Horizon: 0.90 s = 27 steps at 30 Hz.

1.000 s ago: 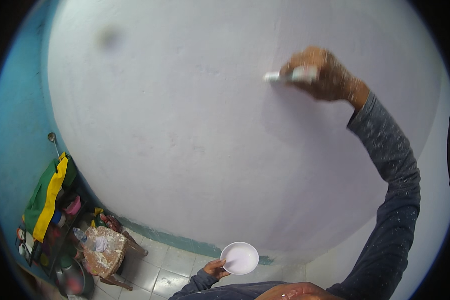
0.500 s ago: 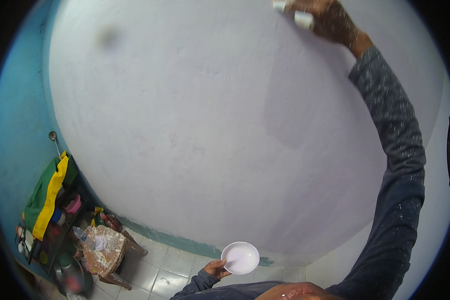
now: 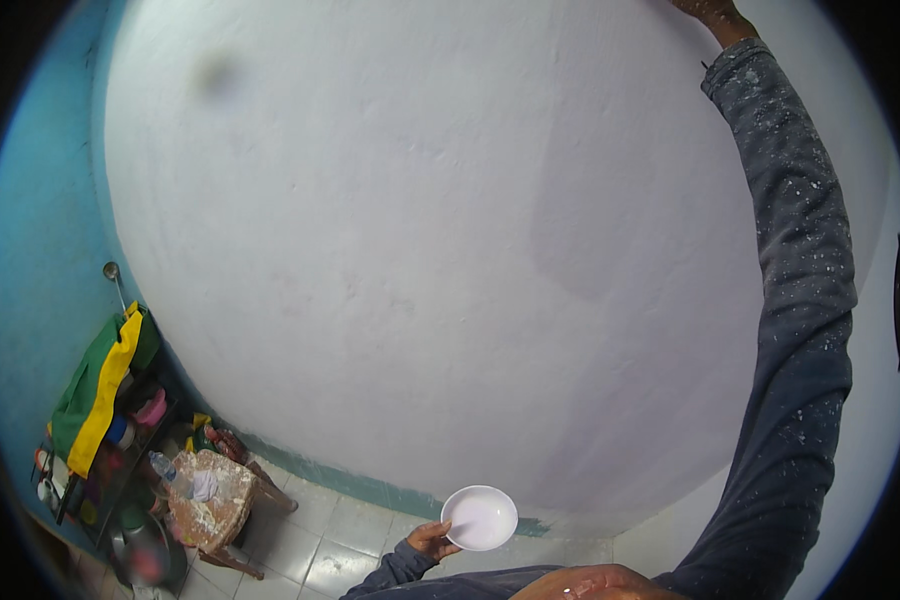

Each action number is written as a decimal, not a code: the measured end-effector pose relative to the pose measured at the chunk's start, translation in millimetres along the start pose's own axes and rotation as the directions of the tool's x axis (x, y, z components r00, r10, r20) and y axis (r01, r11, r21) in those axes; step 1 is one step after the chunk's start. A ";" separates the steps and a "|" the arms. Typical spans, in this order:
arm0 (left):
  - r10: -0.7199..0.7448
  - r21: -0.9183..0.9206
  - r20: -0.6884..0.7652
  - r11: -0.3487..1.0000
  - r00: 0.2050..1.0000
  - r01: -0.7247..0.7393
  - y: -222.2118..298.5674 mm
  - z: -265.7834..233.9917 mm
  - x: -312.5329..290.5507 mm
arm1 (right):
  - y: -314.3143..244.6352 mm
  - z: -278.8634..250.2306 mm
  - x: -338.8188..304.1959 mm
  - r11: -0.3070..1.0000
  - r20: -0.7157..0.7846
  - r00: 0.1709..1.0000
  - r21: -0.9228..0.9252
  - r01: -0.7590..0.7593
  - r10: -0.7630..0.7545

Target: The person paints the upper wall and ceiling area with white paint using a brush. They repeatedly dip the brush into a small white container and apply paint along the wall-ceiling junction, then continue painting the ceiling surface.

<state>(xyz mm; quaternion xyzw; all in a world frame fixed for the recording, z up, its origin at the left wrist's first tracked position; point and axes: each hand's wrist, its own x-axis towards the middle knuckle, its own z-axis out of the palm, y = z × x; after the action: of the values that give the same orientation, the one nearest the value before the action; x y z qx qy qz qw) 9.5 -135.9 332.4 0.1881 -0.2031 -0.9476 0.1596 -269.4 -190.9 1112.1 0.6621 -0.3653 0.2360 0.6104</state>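
Low in the picture, my left hand (image 3: 432,540) grips the left side of a white bowl (image 3: 511,524) that holds a pale lilac liquid like paint. The thumb lies at the rim, and the bowl is held roughly level. My right arm stretches up along the right side to the top edge. Only the wrist and a bit of my right hand (image 3: 712,12) show there. Its fingers, and anything in them, are out of the picture. Before me rises a pale wall (image 3: 370,220), with a darker, damp-looking lilac patch (image 3: 580,225) right of its middle.
A paint-spattered stool (image 3: 220,505) at the lower left bears a clear bottle and a crumpled white cloth. Beside it is a crowded shelf (image 3: 125,480) under a green and yellow cloth (image 3: 90,385). A ladle (image 3: 112,271) hangs on the blue wall (image 3: 40,220). Tiles (image 3: 335,568) cover the floor.
My right hand has moved up and mostly out of the picture, taking the white object seen in its fingers out of sight. My left hand and the bowl have barely moved.
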 end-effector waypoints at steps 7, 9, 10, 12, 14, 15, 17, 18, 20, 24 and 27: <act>-0.022 -0.030 0.025 0.999 0.999 0.023 -6.1 -5.8 3.9 | -67.2 22.7 -93.2 0.826 0.197 0.811 -0.016 0.564 -0.550; -0.037 -0.029 0.026 0.999 0.999 0.038 -6.1 -8.7 6.0 | -71.1 25.6 -110.1 0.806 0.289 0.758 0.100 0.583 -0.585; -0.049 -0.027 0.018 0.998 0.999 0.050 -5.8 -9.4 7.2 | -68.4 26.3 -111.2 0.872 0.310 0.815 0.165 0.461 -0.490; -0.039 -0.026 0.023 0.999 0.999 0.040 -3.7 -9.4 7.7 | -54.4 23.3 -99.7 0.934 0.415 0.849 0.278 0.226 -0.328; -0.041 -0.025 0.029 0.999 0.999 0.041 -1.2 -8.4 7.4 | -37.1 29.4 -64.2 0.916 0.287 0.873 0.200 0.348 -0.394; -0.046 -0.023 0.032 0.999 0.998 0.047 0.9 -7.8 6.4 | -30.9 27.7 -50.6 0.954 0.284 0.937 0.272 0.124 -0.203; -0.039 -0.014 0.028 0.999 0.999 0.040 2.6 -6.0 5.7 | -18.8 18.0 -20.4 0.975 0.208 0.972 0.170 -0.144 0.107; -0.027 -0.008 0.021 1.000 0.999 0.027 2.5 -4.6 5.2 | -16.4 17.6 -13.3 0.987 0.128 0.985 0.101 -0.127 0.114; -0.012 -0.007 0.022 1.000 1.000 0.013 1.8 -3.2 4.1 | -15.4 15.2 -0.4 0.993 -0.034 0.993 -0.041 -0.111 0.110; -0.026 -0.014 0.002 1.000 1.000 0.026 0.8 -1.9 3.0 | -40.4 30.1 -26.7 0.946 0.161 0.933 0.052 0.319 -0.323; -0.033 -0.008 0.011 0.999 0.999 0.033 -0.1 -3.8 2.4 | -78.6 43.6 -84.3 0.762 0.165 0.777 -0.155 0.629 -0.607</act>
<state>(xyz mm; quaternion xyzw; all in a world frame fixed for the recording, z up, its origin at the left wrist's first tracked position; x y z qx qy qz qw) 9.0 -137.9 328.5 0.1858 -0.1969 -0.9519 0.1437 -267.0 -218.1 991.9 0.6916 -0.1799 -0.0519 0.6976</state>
